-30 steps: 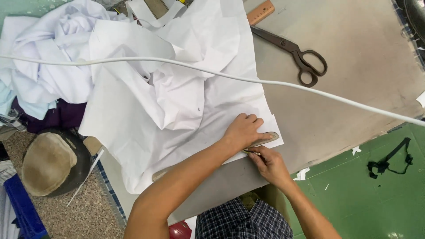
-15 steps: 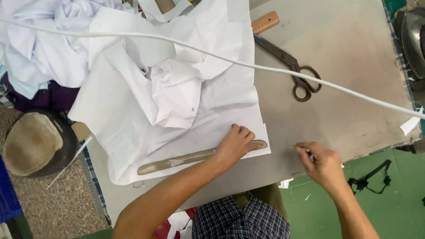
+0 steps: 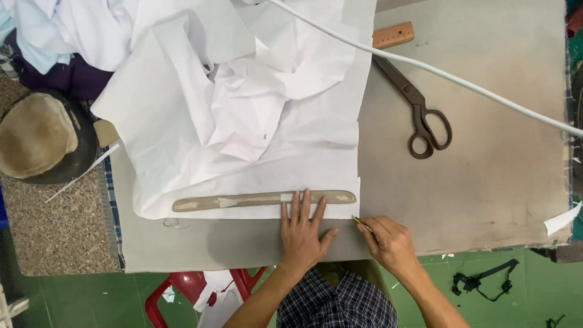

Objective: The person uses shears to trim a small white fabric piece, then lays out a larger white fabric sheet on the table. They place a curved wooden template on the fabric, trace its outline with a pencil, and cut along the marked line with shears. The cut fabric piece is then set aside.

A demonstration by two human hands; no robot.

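On the grey table, white fabric, scissors.

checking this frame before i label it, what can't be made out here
- Head view: the tool in the right hand is mostly hidden by its fingers; only a thin tip shows, too small to tell pencil from chalk.
- The fabric edge under the left hand is covered by the palm.
- The white cable runs off the top and right edges.
- The person's body is cut off by the bottom edge.
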